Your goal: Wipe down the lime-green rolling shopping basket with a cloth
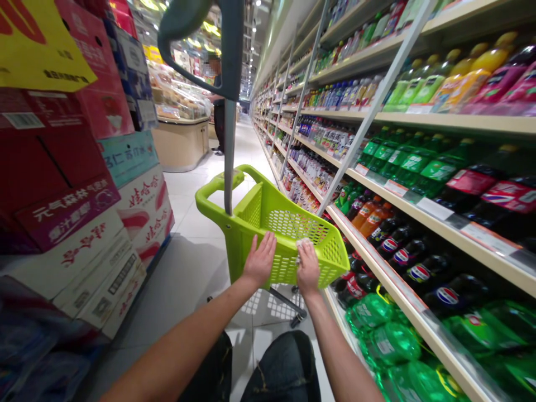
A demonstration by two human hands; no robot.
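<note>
In front of my knees stands a lime-green wheeled shopping basket [288, 252] with perforated walls; nothing shows in the part of its inside that I can see. My left hand [259, 261] lies against its near side, fingers stretched over the rim. A crumpled white tissue [301, 244] is under the fingers of my right hand [309, 271], pressed on the same rim farther right. From the basket's left end rises a grey pull handle [229, 151] with a dark loop grip at its top.
Shelves of drink bottles [444, 162] run along my right, close to the basket. Stacked cartons [79, 268] stand on my left. Down the aisle, a person [218, 120] stands beside a curved display counter [182, 146]. Pale tiles [190, 268] cover the floor.
</note>
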